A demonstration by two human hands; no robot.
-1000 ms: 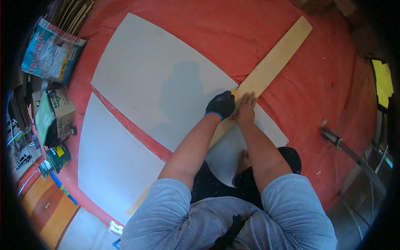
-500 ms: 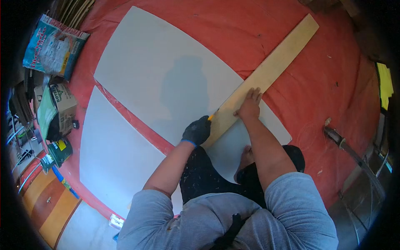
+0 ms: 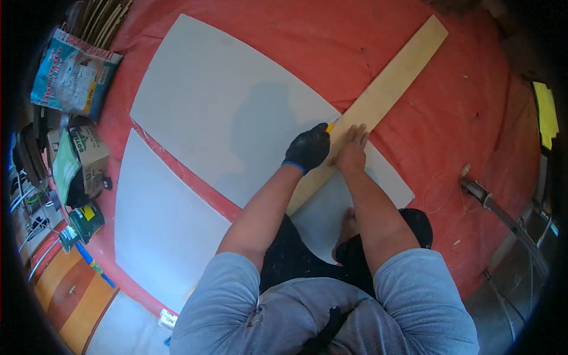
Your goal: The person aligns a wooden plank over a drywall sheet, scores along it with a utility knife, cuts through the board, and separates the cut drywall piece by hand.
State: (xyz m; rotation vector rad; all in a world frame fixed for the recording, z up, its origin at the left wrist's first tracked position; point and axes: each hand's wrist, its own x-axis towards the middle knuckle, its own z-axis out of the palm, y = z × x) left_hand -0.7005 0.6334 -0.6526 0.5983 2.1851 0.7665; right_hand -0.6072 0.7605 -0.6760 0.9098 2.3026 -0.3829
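My left hand, in a dark glove with a blue cuff, is closed on what looks like a yellow utility knife. Only its front end shows, at the left edge of a long wooden board. My bare right hand lies on that board with fingers stretched out, pressing it down. Beneath, the board crosses a large pale sheet diagonally and runs past its far edge onto the red covering. A second pale sheet lies to the left, separated by a red gap.
Red sheeting covers the floor. On the left are a blue printed bag, a cardboard box and a green container. A metal bar is at right. My foot rests on the pale sheet.
My left hand has slid up and to the right along the board's edge with the yellow utility knife. My right hand stays pressed on the board in nearly the same place.
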